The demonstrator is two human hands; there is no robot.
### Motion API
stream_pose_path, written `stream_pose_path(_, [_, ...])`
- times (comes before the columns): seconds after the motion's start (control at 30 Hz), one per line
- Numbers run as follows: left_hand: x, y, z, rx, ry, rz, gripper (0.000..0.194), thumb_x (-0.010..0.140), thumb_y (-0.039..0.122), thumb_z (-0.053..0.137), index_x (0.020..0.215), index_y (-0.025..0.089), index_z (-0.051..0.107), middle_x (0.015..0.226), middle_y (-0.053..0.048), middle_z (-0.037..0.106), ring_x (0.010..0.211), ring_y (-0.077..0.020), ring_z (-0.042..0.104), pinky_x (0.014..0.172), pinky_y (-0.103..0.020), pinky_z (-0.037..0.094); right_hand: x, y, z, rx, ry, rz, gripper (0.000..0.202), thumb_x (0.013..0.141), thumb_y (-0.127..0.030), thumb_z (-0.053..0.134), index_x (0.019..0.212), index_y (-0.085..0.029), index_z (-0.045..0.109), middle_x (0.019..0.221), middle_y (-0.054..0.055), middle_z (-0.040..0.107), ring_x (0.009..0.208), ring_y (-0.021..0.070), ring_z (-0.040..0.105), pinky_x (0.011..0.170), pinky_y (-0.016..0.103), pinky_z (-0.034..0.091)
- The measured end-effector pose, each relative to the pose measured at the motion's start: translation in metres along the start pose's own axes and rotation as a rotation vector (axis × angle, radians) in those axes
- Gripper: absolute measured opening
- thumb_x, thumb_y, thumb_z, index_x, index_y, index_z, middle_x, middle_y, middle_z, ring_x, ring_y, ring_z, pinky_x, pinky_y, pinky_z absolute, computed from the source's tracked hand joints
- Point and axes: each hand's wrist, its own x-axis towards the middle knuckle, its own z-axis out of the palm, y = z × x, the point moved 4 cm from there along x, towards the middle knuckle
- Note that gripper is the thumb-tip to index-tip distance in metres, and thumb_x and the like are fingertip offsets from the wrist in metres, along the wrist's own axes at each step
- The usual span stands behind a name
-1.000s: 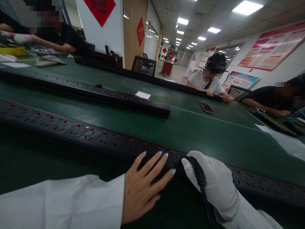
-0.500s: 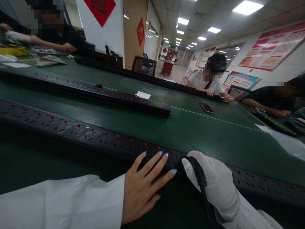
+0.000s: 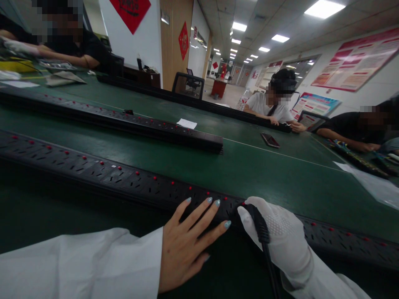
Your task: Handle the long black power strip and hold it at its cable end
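Observation:
A long black power strip (image 3: 146, 182) with a row of red lights and slotted sockets runs across the green table in front of me. My left hand (image 3: 193, 241), bare with pale blue nails, lies with fingers spread against its near edge. My right hand (image 3: 274, 232), in a white dotted glove, grips a black power plug (image 3: 256, 216) at the strip's sockets. Its cord (image 3: 270, 265) hangs down toward me. The plug's prongs are hidden, so I cannot tell how deep they sit.
A second black strip (image 3: 174, 135) lies farther back, beside a white paper slip (image 3: 187, 123). A phone (image 3: 270, 140) rests to the right, near a clear plastic sheet (image 3: 370, 182). Another long black strip (image 3: 187, 101) lines the far edge. Several people sit around the table.
Both hands and the plug stay in place. At the upper left, a person's gloved hand has shifted slightly left.

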Motion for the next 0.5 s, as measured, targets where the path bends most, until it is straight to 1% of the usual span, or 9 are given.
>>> stream_pose_path(0.13, [-0.0001, -0.0001, 0.0005, -0.005, 0.012, 0.0, 0.074, 0.08, 0.041, 0.062, 0.144, 0.031, 0.028, 0.151, -0.008, 0.025, 0.138, -0.0263, 0.018, 0.106, -0.051, 0.006, 0.0, -0.0004, 0.0006, -0.02, 0.006, -0.009, 0.025, 0.088, -0.043, 0.051, 0.082, -0.021, 0.062, 0.066, -0.002, 0.063, 0.055, 0.0122, 0.057, 0.053, 0.026, 0.033])
stream_pose_path(0.33, [-0.0002, 0.0002, 0.0004, -0.002, 0.002, 0.008, 0.072, 0.081, 0.041, 0.061, 0.144, 0.031, 0.027, 0.151, -0.008, 0.025, 0.138, -0.027, 0.018, 0.105, -0.051, 0.005, -0.0002, -0.0016, -0.0022, -0.023, 0.047, -0.028, 0.024, 0.089, -0.041, 0.052, 0.082, -0.02, 0.062, 0.065, -0.001, 0.063, 0.054, 0.0111, 0.057, 0.053, 0.025, 0.033])
stream_pose_path(0.5, [0.0002, 0.0003, -0.0012, 0.007, 0.0, 0.021, 0.072, 0.081, 0.042, 0.06, 0.144, 0.03, 0.026, 0.15, -0.009, 0.026, 0.138, -0.0272, 0.018, 0.105, -0.051, 0.005, -0.0014, 0.0008, -0.0021, -0.012, 0.026, -0.025, 0.025, 0.088, -0.041, 0.052, 0.081, -0.019, 0.062, 0.064, -0.001, 0.063, 0.053, 0.0105, 0.056, 0.053, 0.024, 0.034])
